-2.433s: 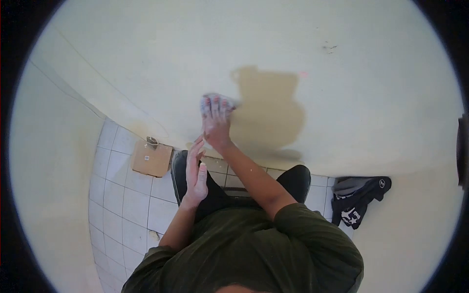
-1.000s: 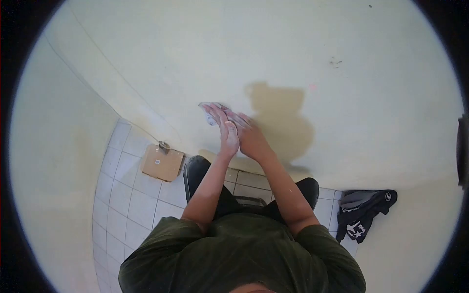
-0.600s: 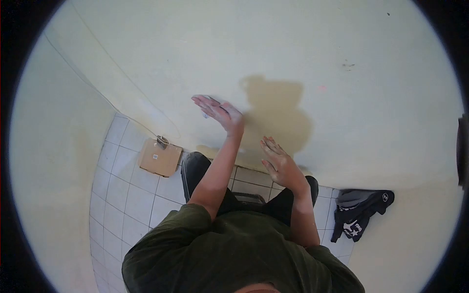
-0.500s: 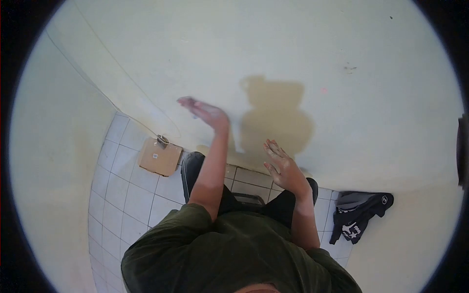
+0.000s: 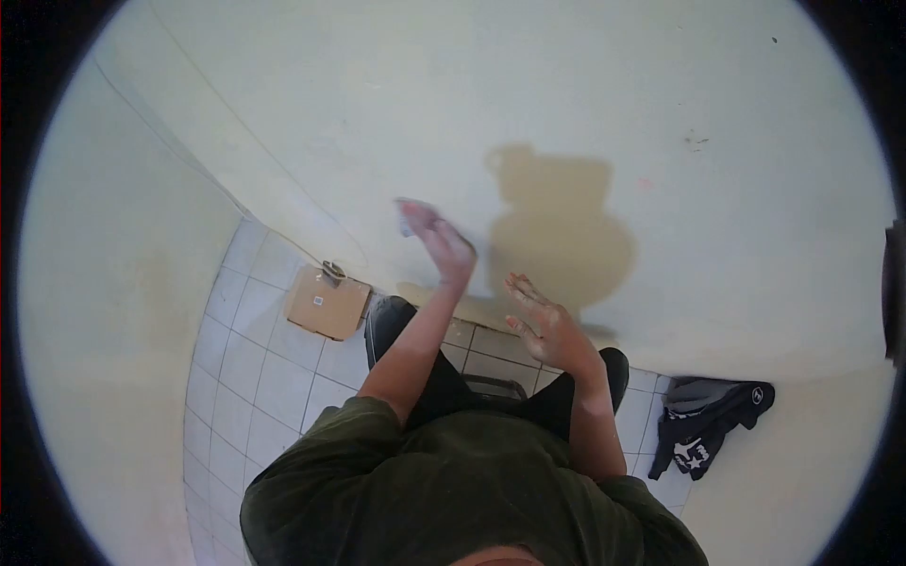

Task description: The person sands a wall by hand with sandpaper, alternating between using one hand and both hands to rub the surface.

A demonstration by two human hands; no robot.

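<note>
My left hand (image 5: 439, 241) is raised against the pale wall (image 5: 377, 113), its fingers blurred by motion. A small pale grey flat piece (image 5: 407, 224) shows at the fingers, seemingly pressed to the wall under them; its kind is too smeared to make out. My right hand (image 5: 552, 330) hovers lower and to the right, fingers stretched and apart, with nothing in it. Whitish residue marks its fingers and thumb.
A cardboard box (image 5: 326, 307) lies on the tiled floor (image 5: 274, 377) at left, with a small grey object (image 5: 332, 272) on a cable at its far edge. A dark printed garment (image 5: 703, 424) lies on the floor at right. My shadow (image 5: 562, 226) falls on the wall.
My left hand has moved to the right and slightly down across the wall, closer to my right hand. My right hand keeps nearly the same place and pose. The view has shifted slightly.
</note>
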